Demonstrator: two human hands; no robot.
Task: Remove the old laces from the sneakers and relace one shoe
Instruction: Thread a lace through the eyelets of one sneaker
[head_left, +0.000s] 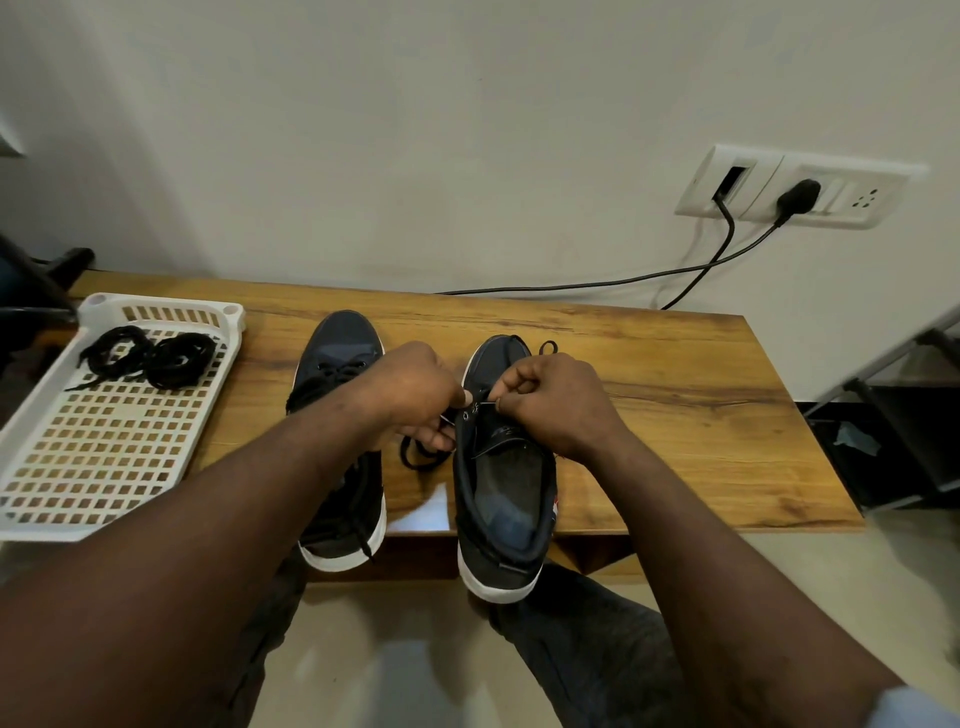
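Now your right grip pinches the lace at the shoe eyelets, your left grip holding its slack, crosswise to the shoe.

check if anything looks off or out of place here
Both sneakers overhang the table's near edge at the heel: the left sneaker and the right sneaker, whose lace the left hand and right hand grip. The wall switch plate has an open slot with a cable coming out.
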